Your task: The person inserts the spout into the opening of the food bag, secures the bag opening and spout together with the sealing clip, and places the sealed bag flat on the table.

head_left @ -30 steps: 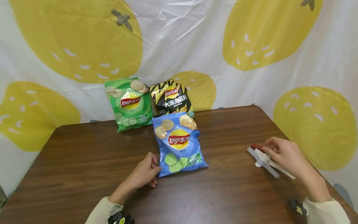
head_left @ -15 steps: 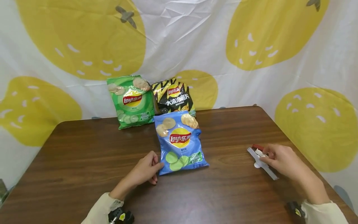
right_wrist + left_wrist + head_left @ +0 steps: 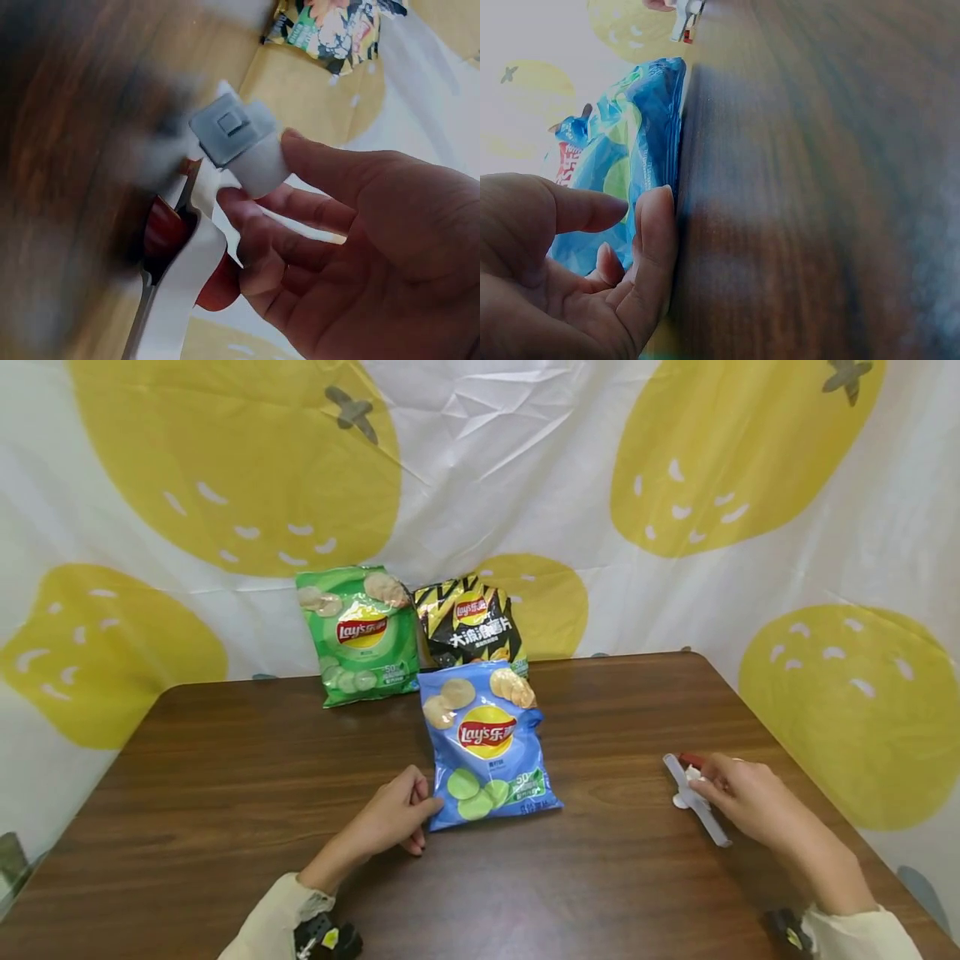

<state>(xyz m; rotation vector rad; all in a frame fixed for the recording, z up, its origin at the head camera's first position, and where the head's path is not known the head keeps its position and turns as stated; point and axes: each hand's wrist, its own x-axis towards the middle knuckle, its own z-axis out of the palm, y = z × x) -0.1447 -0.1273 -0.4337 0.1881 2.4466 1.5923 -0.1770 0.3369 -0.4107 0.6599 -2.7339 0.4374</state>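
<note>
A blue bag of potato chips (image 3: 480, 739) leans upright in the middle of the wooden table. At its lower left corner my left hand (image 3: 393, 810) pinches the edge with curled fingers; part of that contact is hidden. In the left wrist view the fingertips (image 3: 657, 206) lie against the bag's (image 3: 656, 105) bottom. Near the table's right side, my right hand (image 3: 746, 793) pinches a white clip with a block-like end (image 3: 251, 154) between thumb and fingers. A translucent bag clip (image 3: 697, 806) lies beside that hand, and a red clip (image 3: 692, 760) is partly covered by it.
Behind the blue bag, a green chip bag (image 3: 360, 639) and a black and yellow chip bag (image 3: 472, 627) stand against the curtain (image 3: 517, 468) at the table's (image 3: 225, 760) back edge. The curtain also borders the table's right side.
My right hand has closed further over the white clip, whose long end is hidden in the head view. The translucent clip has shifted slightly left. My left hand stays at the bag's corner.
</note>
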